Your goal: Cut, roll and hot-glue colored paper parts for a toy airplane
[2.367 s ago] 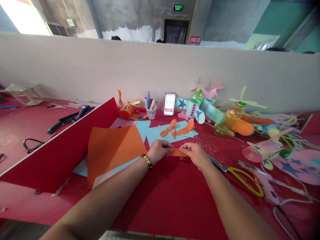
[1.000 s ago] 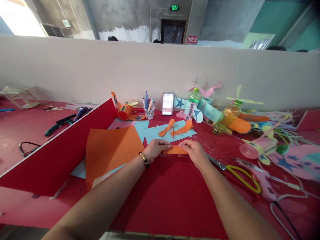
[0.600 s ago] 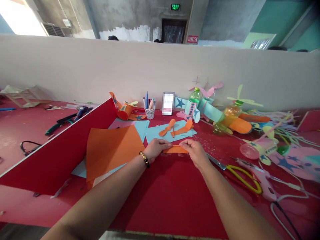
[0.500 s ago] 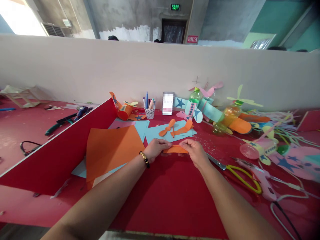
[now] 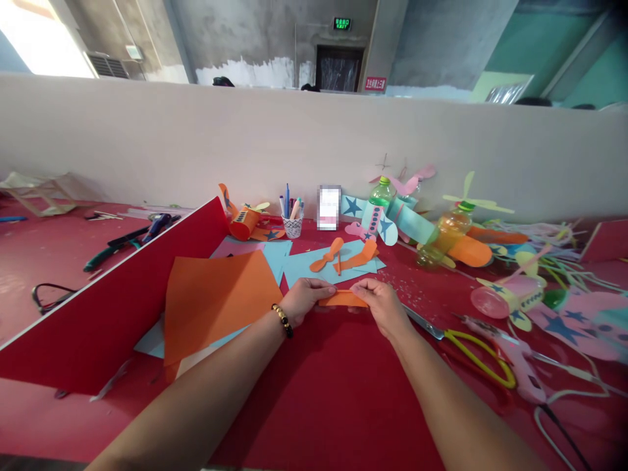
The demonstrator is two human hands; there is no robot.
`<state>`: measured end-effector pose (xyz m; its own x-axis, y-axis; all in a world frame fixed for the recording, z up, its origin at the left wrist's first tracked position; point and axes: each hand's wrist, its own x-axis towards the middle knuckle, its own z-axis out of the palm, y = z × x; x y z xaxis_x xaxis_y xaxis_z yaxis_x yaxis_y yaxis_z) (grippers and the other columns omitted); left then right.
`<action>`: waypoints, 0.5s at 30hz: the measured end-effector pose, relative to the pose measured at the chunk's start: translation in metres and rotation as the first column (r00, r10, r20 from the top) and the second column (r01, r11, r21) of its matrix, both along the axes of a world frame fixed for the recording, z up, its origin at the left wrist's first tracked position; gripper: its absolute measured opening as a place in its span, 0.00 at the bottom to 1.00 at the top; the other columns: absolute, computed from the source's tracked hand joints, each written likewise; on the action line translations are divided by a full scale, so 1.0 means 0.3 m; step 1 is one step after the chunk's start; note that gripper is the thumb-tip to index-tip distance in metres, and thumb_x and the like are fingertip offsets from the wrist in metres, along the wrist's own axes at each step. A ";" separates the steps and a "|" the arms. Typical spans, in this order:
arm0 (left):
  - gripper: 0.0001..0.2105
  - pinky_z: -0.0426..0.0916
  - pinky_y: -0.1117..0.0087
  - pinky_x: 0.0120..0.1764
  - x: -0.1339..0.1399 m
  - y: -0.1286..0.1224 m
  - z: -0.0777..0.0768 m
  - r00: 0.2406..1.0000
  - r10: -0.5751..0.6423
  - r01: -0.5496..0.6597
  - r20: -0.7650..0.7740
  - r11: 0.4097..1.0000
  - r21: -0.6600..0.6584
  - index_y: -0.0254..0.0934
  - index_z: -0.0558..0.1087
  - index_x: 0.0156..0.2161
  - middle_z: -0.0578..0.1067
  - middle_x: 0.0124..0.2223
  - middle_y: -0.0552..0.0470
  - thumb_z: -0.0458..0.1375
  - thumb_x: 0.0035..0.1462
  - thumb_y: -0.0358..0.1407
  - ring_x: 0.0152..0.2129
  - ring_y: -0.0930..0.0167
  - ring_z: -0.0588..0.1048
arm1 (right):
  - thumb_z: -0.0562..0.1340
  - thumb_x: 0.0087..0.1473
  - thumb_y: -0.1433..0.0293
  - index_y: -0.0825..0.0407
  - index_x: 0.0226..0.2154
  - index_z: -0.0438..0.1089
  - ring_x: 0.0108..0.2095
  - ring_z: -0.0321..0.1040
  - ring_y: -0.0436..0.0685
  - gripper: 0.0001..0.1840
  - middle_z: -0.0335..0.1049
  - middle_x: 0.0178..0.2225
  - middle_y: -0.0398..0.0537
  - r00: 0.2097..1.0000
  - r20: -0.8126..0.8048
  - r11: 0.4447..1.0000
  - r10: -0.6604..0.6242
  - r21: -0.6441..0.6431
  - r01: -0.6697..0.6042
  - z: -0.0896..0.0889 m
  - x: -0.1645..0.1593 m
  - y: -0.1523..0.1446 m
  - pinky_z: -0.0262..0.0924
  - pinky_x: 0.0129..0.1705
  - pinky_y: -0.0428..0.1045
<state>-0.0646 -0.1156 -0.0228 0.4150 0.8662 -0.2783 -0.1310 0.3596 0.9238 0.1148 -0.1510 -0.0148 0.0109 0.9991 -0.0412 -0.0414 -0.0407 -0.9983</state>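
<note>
A small strip of orange paper (image 5: 343,299) is stretched between my two hands above the red table (image 5: 324,386); its upper edge looks folded. My left hand (image 5: 307,297) pinches its left end between thumb and fingers. The right end is pinched by my right hand (image 5: 379,299). Just beyond them, an orange propeller-shaped cutout (image 5: 327,255) and another orange cutout (image 5: 360,255) lie on light blue paper sheets (image 5: 300,267). Left of my left hand rests a large orange sheet (image 5: 220,301), with other paper underneath.
Scissors with yellow handles (image 5: 483,353) and a pink glue gun (image 5: 515,360) lie at right. Bottle planes such as the green-capped bottle (image 5: 381,193) stand behind. A red board (image 5: 127,294) rises at left. A pen cup (image 5: 293,226) and a phone (image 5: 328,208) stand by the partition.
The camera view has tilted slightly, so everything sits a little lower. Both hands keep the same pinch on the orange strip, which has hardly moved.
</note>
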 end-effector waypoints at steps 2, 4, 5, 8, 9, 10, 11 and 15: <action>0.15 0.71 0.68 0.33 -0.001 0.001 -0.003 1.000 0.018 -0.017 0.025 1.000 -0.020 0.31 0.75 0.31 0.75 0.28 0.50 0.68 0.36 0.38 0.27 0.71 0.73 | 0.67 0.40 0.57 0.51 0.23 0.68 0.26 0.67 0.56 0.15 0.68 0.22 0.44 0.999 -0.035 1.000 -0.008 0.006 0.008 -0.007 -0.001 0.000 0.68 0.29 0.53; 0.15 0.71 0.68 0.33 -0.003 0.003 -0.006 0.999 0.022 -0.020 0.043 0.999 -0.029 0.31 0.75 0.31 0.76 0.28 0.49 0.69 0.35 0.36 0.27 0.71 0.74 | 0.68 0.39 0.58 0.51 0.23 0.69 0.25 0.67 0.55 0.15 0.69 0.22 0.43 0.998 -0.067 1.000 -0.007 0.005 0.008 -0.017 0.002 0.002 0.67 0.30 0.53; 0.15 0.71 0.68 0.33 -0.003 0.004 -0.006 0.999 0.021 -0.020 0.044 0.999 -0.030 0.31 0.76 0.31 0.76 0.28 0.49 0.69 0.35 0.35 0.27 0.71 0.74 | 0.68 0.39 0.59 0.52 0.24 0.69 0.24 0.67 0.54 0.14 0.69 0.22 0.42 0.997 -0.072 1.000 0.002 0.002 -0.002 -0.022 0.004 0.004 0.66 0.31 0.52; 0.14 0.71 0.69 0.32 -0.004 0.004 -0.003 0.999 0.029 -0.029 0.025 0.999 -0.022 0.31 0.76 0.31 0.76 0.28 0.49 0.69 0.34 0.33 0.26 0.71 0.74 | 0.68 0.40 0.63 0.52 0.26 0.70 0.24 0.67 0.52 0.12 0.70 0.23 0.42 0.999 -0.044 1.000 0.020 0.019 -0.019 -0.032 0.013 0.008 0.63 0.32 0.49; 0.14 0.70 0.69 0.32 -0.004 0.004 -0.001 0.999 0.036 -0.036 0.015 0.999 -0.013 0.31 0.76 0.31 0.76 0.28 0.49 0.69 0.34 0.32 0.26 0.72 0.73 | 0.67 0.40 0.64 0.52 0.26 0.70 0.24 0.66 0.51 0.11 0.70 0.23 0.42 0.999 -0.024 0.999 0.028 0.027 -0.027 -0.033 0.015 0.009 0.62 0.32 0.48; 0.14 0.70 0.70 0.32 -0.004 0.003 0.002 0.999 0.043 -0.043 0.008 0.999 -0.004 0.31 0.77 0.31 0.75 0.28 0.49 0.69 0.34 0.32 0.26 0.72 0.73 | 0.67 0.40 0.64 0.52 0.27 0.70 0.25 0.66 0.51 0.10 0.71 0.23 0.42 0.999 0.000 0.999 0.034 0.031 -0.034 -0.033 0.017 0.010 0.61 0.32 0.48; 0.13 0.70 0.70 0.33 -0.003 0.002 0.005 0.999 0.048 -0.048 0.002 0.999 0.001 0.30 0.77 0.30 0.75 0.27 0.50 0.69 0.34 0.31 0.26 0.72 0.73 | 0.67 0.40 0.64 0.52 0.27 0.70 0.25 0.66 0.51 0.10 0.71 0.23 0.42 0.999 0.024 0.999 0.036 0.031 -0.037 -0.031 0.017 0.010 0.61 0.33 0.48; 0.14 0.70 0.70 0.33 0.000 0.000 0.011 0.999 0.053 -0.053 0.001 0.999 -0.006 0.31 0.76 0.29 0.75 0.27 0.50 0.69 0.33 0.33 0.27 0.72 0.73 | 0.66 0.40 0.63 0.52 0.27 0.71 0.26 0.66 0.53 0.11 0.72 0.24 0.43 0.995 0.100 0.999 0.019 0.043 -0.023 -0.026 0.015 0.010 0.60 0.34 0.49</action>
<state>-0.0645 -0.1155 -0.0196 0.3691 0.8852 -0.2833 -0.1515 0.3580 0.9213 0.1194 -0.1481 -0.0226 -0.0084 1.0000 0.0028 0.0589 0.0033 -0.9983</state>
